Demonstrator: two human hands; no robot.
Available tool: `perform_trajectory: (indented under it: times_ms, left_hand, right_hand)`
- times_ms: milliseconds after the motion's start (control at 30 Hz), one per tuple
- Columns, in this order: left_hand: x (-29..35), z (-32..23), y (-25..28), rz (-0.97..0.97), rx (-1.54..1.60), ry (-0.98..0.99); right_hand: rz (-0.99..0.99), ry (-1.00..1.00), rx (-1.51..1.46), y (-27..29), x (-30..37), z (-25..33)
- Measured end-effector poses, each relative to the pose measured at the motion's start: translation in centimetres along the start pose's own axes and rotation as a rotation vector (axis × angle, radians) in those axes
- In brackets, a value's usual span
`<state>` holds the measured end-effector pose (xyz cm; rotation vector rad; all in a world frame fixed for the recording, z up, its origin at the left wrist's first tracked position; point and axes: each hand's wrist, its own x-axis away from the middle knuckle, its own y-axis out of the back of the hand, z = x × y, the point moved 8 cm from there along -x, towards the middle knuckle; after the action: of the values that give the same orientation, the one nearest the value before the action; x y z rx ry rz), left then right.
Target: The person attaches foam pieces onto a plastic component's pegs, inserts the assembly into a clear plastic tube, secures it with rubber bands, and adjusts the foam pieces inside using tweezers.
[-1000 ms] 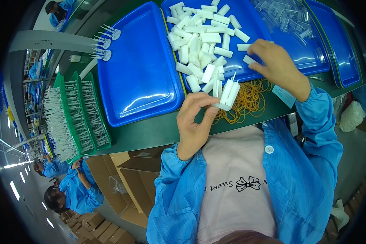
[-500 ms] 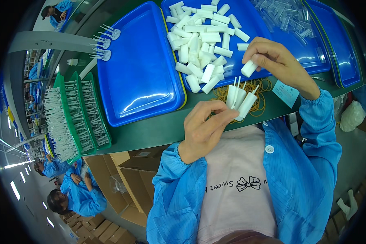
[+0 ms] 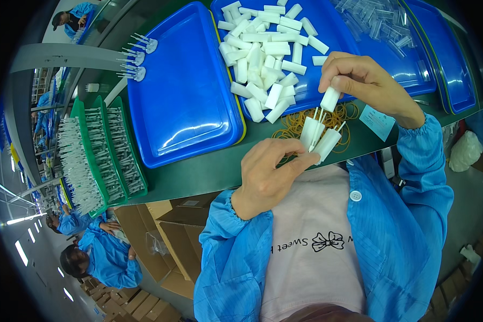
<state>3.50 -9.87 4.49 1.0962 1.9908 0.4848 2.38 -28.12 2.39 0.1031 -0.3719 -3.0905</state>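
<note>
My left hand pinches a small bunch of white plastic pieces with thin pins pointing up, held over the table's near edge. My right hand holds one more white piece just above that bunch, almost touching the pins. Behind both hands a blue tray carries a heap of loose white pieces. A pile of tan rubber bands lies on the green table right behind the bunch.
An empty blue tray sits to the left. Green racks packed with white parts stand at the far left. Clear plastic pieces fill another blue tray at the right. A blue label lies by my right wrist. Cardboard boxes and seated workers are below.
My right hand picked a white piece from the tray and brought it down to the bunch. My left hand lifted the bunch and shifted it slightly right.
</note>
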Motion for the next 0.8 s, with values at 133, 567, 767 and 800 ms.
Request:
perform_trajectory:
  times_ms: [133,567,767,800]
  left_hand:
    - [0.1,-0.3,0.1,0.004,-0.049,-0.011]
    - [1.0,-0.7,0.4,-0.127,-0.015,-0.045]
    - [1.1,3.1,-1.5,-0.074,0.515,0.311]
    - [0.9,3.5,-2.5,-0.019,0.683,0.384]
  right_hand:
    - [0.009,0.0,0.047,0.0,0.1,0.1]
    - [0.019,0.033,-0.018,-4.5,1.5,3.7]
    - [-0.029,-0.027,-0.071,-4.6,1.7,3.5]
    - [-0.018,0.003,-0.031,-4.9,1.7,3.8]
